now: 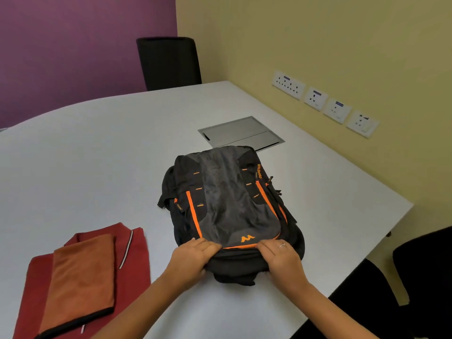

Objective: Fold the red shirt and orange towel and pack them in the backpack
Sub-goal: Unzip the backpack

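Step in hand: folding looks done; packing begins at the backpack (227, 206), which appears shut.
Left hand (193, 256): fingers curled over the pack's near top edge, gripping fabric.
Right hand (281, 259): likewise gripping that edge, just right of the orange trim.
Orange towel (83, 277): folded, lying on the folded red shirt (137, 263), near left on the table (97, 148), apart from both hands.
Next move, judged: find the zip and open the main compartment.
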`<action>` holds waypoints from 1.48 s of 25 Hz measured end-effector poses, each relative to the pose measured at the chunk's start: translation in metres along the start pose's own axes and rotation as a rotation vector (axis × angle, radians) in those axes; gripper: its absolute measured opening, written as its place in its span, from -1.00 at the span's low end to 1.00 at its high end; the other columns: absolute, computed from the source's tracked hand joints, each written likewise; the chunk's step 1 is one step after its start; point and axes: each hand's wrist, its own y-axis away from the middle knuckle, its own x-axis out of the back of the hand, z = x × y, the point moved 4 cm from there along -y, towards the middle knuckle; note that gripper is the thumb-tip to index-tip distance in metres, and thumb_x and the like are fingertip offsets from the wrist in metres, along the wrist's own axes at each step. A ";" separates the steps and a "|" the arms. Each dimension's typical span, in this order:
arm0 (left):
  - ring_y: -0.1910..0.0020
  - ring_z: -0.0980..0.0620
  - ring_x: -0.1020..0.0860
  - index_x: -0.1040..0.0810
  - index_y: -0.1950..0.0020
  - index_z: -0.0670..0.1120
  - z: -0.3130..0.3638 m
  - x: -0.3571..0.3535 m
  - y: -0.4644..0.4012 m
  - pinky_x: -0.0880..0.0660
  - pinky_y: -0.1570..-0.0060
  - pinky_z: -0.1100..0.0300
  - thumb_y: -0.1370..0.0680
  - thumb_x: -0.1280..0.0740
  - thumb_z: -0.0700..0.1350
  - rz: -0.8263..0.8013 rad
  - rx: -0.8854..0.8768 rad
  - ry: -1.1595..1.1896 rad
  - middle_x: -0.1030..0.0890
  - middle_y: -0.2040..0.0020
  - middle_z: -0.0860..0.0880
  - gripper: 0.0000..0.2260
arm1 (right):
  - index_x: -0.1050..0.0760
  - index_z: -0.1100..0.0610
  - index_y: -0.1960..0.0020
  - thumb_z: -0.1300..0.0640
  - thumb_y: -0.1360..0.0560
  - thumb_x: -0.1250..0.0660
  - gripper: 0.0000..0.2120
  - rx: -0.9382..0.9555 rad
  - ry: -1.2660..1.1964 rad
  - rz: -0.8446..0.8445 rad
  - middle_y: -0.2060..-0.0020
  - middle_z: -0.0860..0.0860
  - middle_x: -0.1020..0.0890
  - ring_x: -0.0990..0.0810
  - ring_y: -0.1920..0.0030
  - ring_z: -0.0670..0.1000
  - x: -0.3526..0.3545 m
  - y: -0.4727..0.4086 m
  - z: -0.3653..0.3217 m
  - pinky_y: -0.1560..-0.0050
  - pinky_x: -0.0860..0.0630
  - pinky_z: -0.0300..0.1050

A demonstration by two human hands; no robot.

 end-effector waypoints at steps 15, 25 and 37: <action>0.19 -0.11 -0.60 -0.58 -0.10 -0.05 0.111 0.139 -0.196 -0.54 0.36 0.04 -0.29 -0.15 -0.22 0.498 0.133 0.055 -0.65 0.08 0.01 -0.57 | -0.63 0.11 0.10 0.42 -0.13 -0.34 -0.60 -0.027 -0.097 0.241 0.13 -0.05 -0.68 -0.59 0.07 -0.04 0.173 -0.187 0.164 -0.04 -0.34 -0.42; 0.17 -0.11 -0.54 -0.45 -0.23 -0.01 0.150 0.141 -0.256 -0.34 0.33 0.14 -0.46 -0.18 -0.28 0.380 0.267 0.108 -0.58 0.07 -0.02 -0.63 | -0.61 0.01 0.12 0.26 -0.26 -0.27 -0.72 0.067 -0.089 0.008 0.13 -0.07 -0.67 -0.64 0.08 0.04 0.185 -0.249 0.225 0.09 -0.56 0.02; -0.47 0.00 -0.17 -0.13 -0.52 0.09 0.156 0.096 -0.265 -0.34 -0.33 -0.04 -0.47 -0.20 0.31 0.039 0.021 0.233 -0.06 -0.55 0.09 -0.32 | 0.21 -0.19 -0.51 0.25 -0.41 -0.38 -0.03 -0.067 0.479 -0.496 -0.52 -0.01 -0.04 -0.04 -0.50 0.11 0.183 -0.192 0.250 -0.26 -0.29 0.16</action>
